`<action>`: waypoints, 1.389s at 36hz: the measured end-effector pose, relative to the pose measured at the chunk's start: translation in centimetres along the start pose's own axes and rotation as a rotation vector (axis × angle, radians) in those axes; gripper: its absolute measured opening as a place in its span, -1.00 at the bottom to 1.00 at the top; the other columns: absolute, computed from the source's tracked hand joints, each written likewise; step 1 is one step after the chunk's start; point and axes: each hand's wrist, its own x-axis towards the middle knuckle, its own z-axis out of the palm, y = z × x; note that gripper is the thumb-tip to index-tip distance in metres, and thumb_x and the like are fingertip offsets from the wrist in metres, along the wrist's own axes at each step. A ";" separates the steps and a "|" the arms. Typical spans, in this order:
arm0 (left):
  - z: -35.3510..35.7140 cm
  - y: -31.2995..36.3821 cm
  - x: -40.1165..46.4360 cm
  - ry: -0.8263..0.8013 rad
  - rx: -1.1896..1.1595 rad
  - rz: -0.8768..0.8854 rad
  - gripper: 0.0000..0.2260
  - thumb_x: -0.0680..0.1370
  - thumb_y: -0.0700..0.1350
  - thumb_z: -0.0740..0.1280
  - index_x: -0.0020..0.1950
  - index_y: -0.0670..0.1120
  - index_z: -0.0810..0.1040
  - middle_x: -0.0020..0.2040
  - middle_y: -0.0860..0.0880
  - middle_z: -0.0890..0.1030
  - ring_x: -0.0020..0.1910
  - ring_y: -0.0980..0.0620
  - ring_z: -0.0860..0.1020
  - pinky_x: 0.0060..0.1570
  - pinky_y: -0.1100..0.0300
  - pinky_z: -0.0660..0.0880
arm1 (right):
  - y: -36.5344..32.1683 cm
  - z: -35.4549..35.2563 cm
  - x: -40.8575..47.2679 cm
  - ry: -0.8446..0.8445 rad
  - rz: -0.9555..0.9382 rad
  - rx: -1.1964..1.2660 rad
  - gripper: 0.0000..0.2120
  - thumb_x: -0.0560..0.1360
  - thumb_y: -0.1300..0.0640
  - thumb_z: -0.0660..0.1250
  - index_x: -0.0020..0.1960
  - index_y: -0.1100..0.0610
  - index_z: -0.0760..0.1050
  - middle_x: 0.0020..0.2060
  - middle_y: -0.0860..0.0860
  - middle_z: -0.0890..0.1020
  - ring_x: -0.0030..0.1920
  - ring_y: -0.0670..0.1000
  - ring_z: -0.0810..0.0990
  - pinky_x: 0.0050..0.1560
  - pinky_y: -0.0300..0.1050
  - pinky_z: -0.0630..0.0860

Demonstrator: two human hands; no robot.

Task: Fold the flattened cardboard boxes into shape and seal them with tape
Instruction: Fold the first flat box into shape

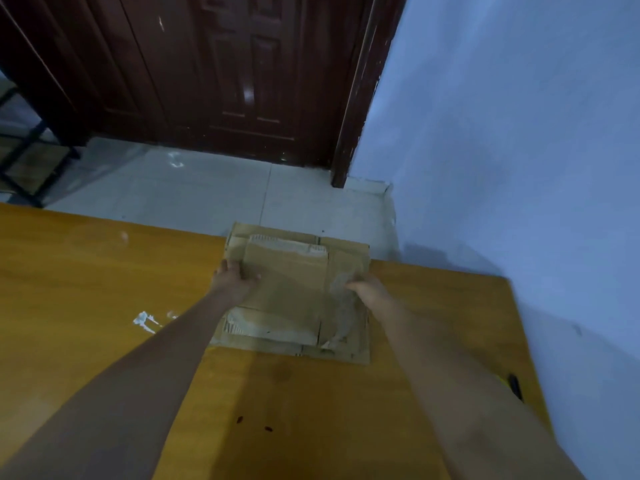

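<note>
Both arms reach forward, frame centre. Left hand grips left edge of top flattened box, thumb on top; right hand fingers curled on its right side. Stack on table far edge.

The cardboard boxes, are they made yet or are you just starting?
Just starting. Nothing looks done: the cardboard boxes lie flat in a stack at the far edge of the wooden table, none folded up or freshly sealed. In hand: the left hand holds the left edge of the top piece, and the right hand rests on its right side. Left to do: fold each into shape and tape it. No tape roll is in view.
</note>
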 end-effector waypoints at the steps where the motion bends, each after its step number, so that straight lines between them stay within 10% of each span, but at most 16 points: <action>1: 0.3 0.0 -0.3 -0.016 -0.002 0.012 -0.30 0.54 0.15 0.26 0.52 -0.20 0.10 0.47 -0.16 0.17 0.40 -0.21 0.23 0.35 -0.09 0.29 | 0.1 0.6 -0.1 0.001 -0.001 -0.039 -0.49 0.53 0.06 0.31 0.43 0.15 0.32 0.35 0.10 0.44 0.31 0.14 0.43 0.30 0.01 0.39; 18: -1.0 1.6 -4.9 -0.075 -0.481 0.033 -0.48 0.54 -0.17 0.36 0.45 -0.22 0.27 0.35 -0.17 0.42 0.27 -0.22 0.43 0.25 -0.13 0.42 | -0.1 2.6 -5.4 0.154 0.075 0.235 -0.51 0.53 0.07 0.32 0.39 0.23 0.32 0.19 0.13 0.49 0.19 0.13 0.48 0.05 -0.06 0.39; 28: -1.1 1.7 -9.7 -0.164 -0.562 0.115 -0.45 0.55 -0.17 0.34 0.50 -0.14 0.23 0.39 -0.09 0.39 0.32 -0.18 0.39 0.26 -0.06 0.40 | 4.3 -1.5 -10.0 0.459 0.033 0.253 -0.25 0.47 -0.13 0.35 0.48 0.23 0.17 0.41 0.17 0.29 0.38 0.24 0.31 0.37 0.14 0.31; 36: 0.5 3.1 -14.5 -0.160 -0.607 0.209 -0.41 0.53 -0.23 0.36 0.51 -0.09 0.19 0.36 -0.09 0.39 0.34 -0.18 0.36 0.26 -0.07 0.40 | 6.9 -5.5 -14.2 0.259 -0.203 0.676 -0.69 0.49 0.06 0.39 0.19 0.14 0.48 0.06 0.04 0.60 0.01 0.05 0.57 0.10 0.00 0.49; 46: 5.2 0.8 -21.6 -0.129 -0.482 0.384 -0.40 0.51 -0.28 0.38 0.48 -0.08 0.20 0.39 -0.09 0.37 0.37 -0.14 0.35 0.31 -0.07 0.38 | 12.1 -6.6 -17.8 0.057 -0.250 0.847 -0.56 0.59 -0.14 0.13 0.17 0.21 0.46 0.12 0.07 0.55 0.16 0.04 0.51 0.30 -0.03 0.38; 50: 7.9 -2.2 -23.3 -0.068 -0.242 0.400 -0.27 0.47 -0.18 0.44 0.51 0.08 0.09 0.35 -0.02 0.41 0.25 -0.12 0.46 -0.01 -0.04 0.56 | 14.5 -4.3 -18.9 -0.027 -0.202 0.795 -0.54 0.54 -0.18 0.19 0.15 0.19 0.51 0.08 0.10 0.60 0.18 0.07 0.54 0.22 -0.05 0.45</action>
